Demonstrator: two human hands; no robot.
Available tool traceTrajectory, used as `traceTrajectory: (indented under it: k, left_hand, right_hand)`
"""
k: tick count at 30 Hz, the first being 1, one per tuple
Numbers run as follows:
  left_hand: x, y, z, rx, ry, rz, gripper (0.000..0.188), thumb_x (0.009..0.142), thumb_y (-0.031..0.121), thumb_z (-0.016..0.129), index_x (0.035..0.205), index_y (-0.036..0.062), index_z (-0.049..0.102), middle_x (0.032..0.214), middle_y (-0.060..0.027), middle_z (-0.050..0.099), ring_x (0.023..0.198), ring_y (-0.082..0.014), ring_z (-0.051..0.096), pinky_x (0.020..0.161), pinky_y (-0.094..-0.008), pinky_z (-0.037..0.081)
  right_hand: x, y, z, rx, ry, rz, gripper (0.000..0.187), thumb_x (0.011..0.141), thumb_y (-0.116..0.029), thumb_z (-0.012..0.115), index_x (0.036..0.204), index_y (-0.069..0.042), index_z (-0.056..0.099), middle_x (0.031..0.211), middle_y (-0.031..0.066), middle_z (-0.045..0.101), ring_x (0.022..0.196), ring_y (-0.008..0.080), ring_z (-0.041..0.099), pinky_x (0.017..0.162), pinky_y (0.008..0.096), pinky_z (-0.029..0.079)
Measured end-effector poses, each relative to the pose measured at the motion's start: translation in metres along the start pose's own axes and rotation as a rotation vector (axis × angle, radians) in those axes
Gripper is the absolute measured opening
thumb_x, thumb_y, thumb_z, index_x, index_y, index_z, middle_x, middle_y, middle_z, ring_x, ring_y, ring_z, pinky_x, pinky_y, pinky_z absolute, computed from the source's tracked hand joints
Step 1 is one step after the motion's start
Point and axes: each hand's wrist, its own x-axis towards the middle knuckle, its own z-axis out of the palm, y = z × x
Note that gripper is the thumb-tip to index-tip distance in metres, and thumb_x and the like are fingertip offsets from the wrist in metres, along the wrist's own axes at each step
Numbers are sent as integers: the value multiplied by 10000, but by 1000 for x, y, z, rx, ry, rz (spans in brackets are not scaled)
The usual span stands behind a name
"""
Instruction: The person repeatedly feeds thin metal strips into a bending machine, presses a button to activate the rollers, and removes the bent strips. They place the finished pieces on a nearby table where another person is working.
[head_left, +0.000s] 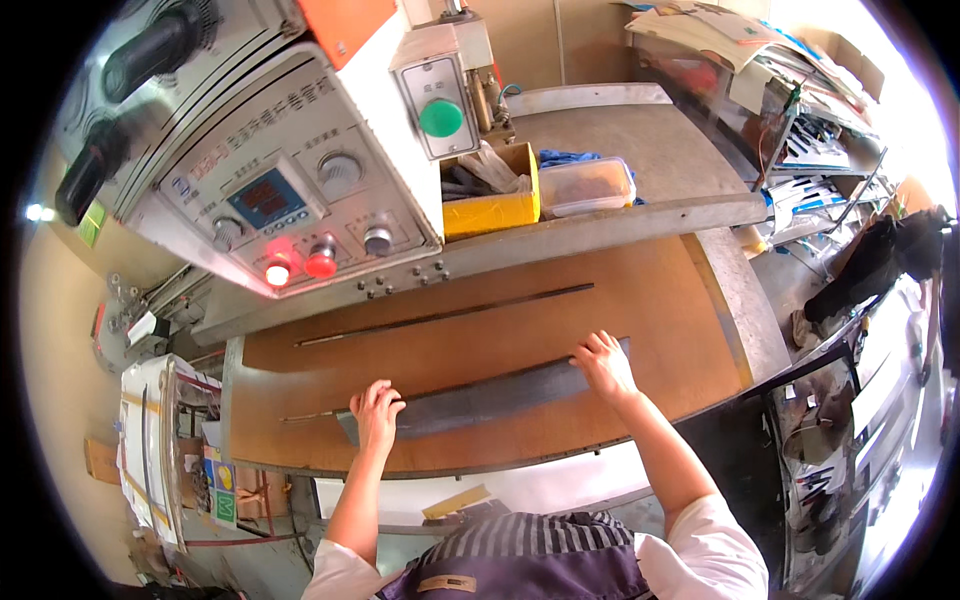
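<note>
At the far left a white-topped rack stands just beside the counter, off the brown working surface. The control box, with its dials and a lit red lamp, overhangs the counter's far left part, probably so that its knobs face the worker. Below it the left hand is at the left end of the long dark grey strip, fingers bent and drawn together rather than spread; I cannot tell whether it pinches the strip or only presses on it. The strip lies slantwise across the near part of the counter, between the two hands, its right end farther from the body. Beyond it, well apart, a thin dark rod runs at a similar slant, perhaps set there to leave the strip room. A yellow bin and a clear plastic container sit behind the metal crossbar, which seems to keep them off the brown surface. The right hand is curled at the strip's far edge near its right end; its grip is likewise unclear. Holding near both ends likely steadies the strip's whole length.
</note>
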Motion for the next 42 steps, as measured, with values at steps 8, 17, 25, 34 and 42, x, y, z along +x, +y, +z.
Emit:
traceTrajectory:
  k: [8,17,25,34,42]
  left_hand:
    - [99,-80,71,126,-142,-3,181,876,227,661,980,85,620,1269,-78,596,1175,-260,538,1068,-443,283]
    - [162,-85,79,41,-174,-181,184,846,308,679,940,150,694,995,-73,647,1025,-303,571,941,-472,355]
    - [169,-110,126,-36,-91,-344,428,824,249,723,1232,140,652,1270,-146,614,1235,-354,496,1086,-502,311]
    - [-7,18,63,195,-252,-138,570,993,366,454,1491,114,337,1565,-151,270,1432,-367,256,1140,-540,202]
    - [-45,54,40,119,-190,-111,538,992,373,442,1442,81,403,1516,-152,347,1377,-355,340,1121,-514,236]
  right_hand:
    - [101,55,78,-67,77,-118,122,781,-188,671,863,-98,683,997,54,672,1070,257,567,996,409,421]
    - [154,62,92,-221,-48,8,160,814,-208,624,895,-102,713,966,50,708,1088,239,587,1014,382,414]
    - [166,54,128,-246,25,143,288,846,-146,553,1068,-10,677,1183,123,640,1204,282,535,1064,414,382]
    - [-18,-35,67,-60,-38,104,505,893,-342,627,1272,-14,563,1436,156,466,1362,296,397,1145,493,264]
    - [60,-59,8,-33,49,121,500,914,-207,575,1344,27,474,1208,134,628,1275,276,492,1135,528,248]
